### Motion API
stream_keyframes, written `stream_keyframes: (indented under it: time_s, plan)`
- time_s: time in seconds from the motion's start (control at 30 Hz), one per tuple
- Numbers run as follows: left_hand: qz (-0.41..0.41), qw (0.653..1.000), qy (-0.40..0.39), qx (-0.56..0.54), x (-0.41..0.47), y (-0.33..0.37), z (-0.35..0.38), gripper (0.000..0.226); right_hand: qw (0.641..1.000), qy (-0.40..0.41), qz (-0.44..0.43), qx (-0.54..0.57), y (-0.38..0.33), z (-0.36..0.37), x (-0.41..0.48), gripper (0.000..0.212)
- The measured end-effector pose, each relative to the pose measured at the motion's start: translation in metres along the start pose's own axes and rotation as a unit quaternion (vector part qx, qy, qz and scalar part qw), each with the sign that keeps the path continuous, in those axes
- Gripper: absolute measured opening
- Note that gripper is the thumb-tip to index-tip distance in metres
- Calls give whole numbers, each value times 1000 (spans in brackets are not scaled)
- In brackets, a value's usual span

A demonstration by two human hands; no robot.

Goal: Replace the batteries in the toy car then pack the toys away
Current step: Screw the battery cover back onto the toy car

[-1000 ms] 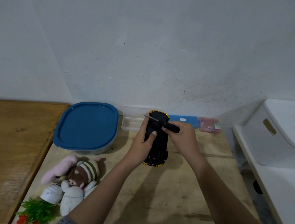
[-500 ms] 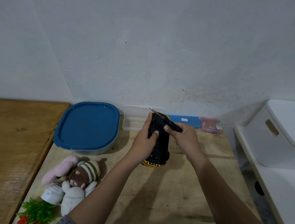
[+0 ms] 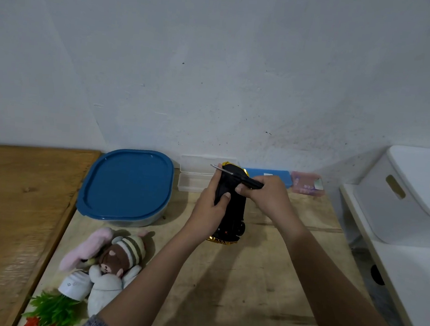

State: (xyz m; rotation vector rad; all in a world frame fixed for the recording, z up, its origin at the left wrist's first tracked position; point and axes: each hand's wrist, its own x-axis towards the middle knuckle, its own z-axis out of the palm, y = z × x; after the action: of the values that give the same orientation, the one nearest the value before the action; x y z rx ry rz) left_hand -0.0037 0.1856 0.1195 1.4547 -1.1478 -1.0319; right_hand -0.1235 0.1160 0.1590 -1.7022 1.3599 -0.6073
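left hand (image 3: 211, 209) grips upturned toy car (image 3: 231, 206); right hand (image 3: 268, 196) pinches screwdriver (image 3: 238, 178), tip toward ten o'clock. advise: brace car, seat tip squarely first.

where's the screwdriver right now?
Head view, centre back of the table: the right hand grips the screwdriver, across the far end of the toy car held by the left hand, tip pointing left toward the clear boxes.
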Motion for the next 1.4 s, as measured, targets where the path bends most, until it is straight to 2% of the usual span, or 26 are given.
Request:
stream_keyframes:
  time_s: [0.17,0.33,0.57,1.0,1.17,1.3,1.4]
  plan:
    - [13,1000,-2,-18,-3,-3,0,63,995,22,53,85,-1,0,-1,19]
    - [20,998,0,-58,-8,-5,0,62,989,32,91,108,-2,-3,1,37]
    - [22,996,2,-88,-8,-4,2,62,987,-7,96,125,-5,-9,1,43]
    - [-6,991,9,-137,-8,-6,5,63,981,-13,80,175,0,-11,-4,38]
    - [-15,989,9,-150,-9,-10,0,62,965,52,68,248,-1,-20,-5,30]
    - [-4,986,19,-163,-7,-10,-6,62,940,113,-18,322,1,-25,-12,8]
    - [-3,984,28,-177,-5,-9,-7,61,916,198,-92,336,-2,-23,-19,9]
